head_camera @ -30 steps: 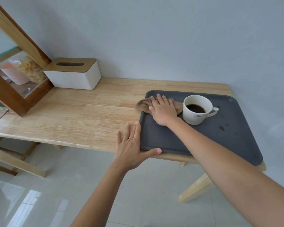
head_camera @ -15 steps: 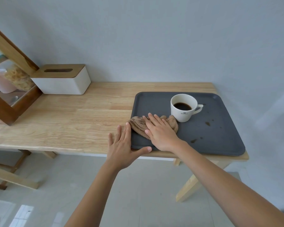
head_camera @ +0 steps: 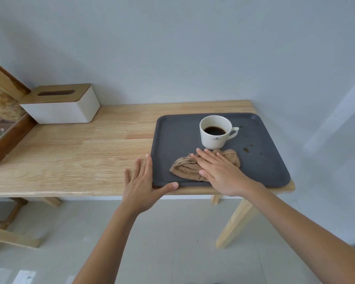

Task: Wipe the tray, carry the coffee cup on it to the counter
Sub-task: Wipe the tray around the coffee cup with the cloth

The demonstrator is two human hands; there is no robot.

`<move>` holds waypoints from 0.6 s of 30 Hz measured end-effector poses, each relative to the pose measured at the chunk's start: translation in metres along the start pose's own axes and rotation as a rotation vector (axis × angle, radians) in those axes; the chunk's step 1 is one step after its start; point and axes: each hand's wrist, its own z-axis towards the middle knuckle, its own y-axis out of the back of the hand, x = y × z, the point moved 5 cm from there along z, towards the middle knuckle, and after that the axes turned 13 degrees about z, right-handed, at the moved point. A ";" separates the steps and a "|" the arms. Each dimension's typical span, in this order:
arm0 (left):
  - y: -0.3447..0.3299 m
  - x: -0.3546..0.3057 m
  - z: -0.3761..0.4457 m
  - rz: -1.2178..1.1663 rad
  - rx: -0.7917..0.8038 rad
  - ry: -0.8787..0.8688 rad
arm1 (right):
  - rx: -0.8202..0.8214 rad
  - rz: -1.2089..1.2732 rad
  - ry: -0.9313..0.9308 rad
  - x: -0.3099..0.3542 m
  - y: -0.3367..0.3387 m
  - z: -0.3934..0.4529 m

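Pressing flat right hand (head_camera: 219, 173) on cloth (head_camera: 188, 168), slid rightward before cup (head_camera: 215, 132), open left hand (head_camera: 141, 181) bracing tray (head_camera: 264, 160)

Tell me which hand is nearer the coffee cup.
The right hand. It lies flat on the brown cloth just in front of the coffee cup, fingertips almost at its base. The left hand braces the tray's near-left corner, farther away.

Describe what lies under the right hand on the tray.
A crumpled brown cloth lies under the right hand, pressed flat on the dark tray. Whether stains remain beneath the cloth cannot be seen.
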 end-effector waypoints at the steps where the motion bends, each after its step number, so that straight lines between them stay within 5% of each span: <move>1: -0.001 -0.001 0.000 0.001 -0.001 -0.004 | 0.003 -0.001 -0.001 -0.006 0.003 -0.005; 14: -0.001 -0.001 0.001 -0.012 -0.005 -0.015 | 0.045 -0.006 -0.021 -0.055 0.030 -0.043; 18: 0.003 0.000 0.001 -0.008 0.075 -0.003 | -0.098 0.253 -0.009 -0.055 0.041 -0.045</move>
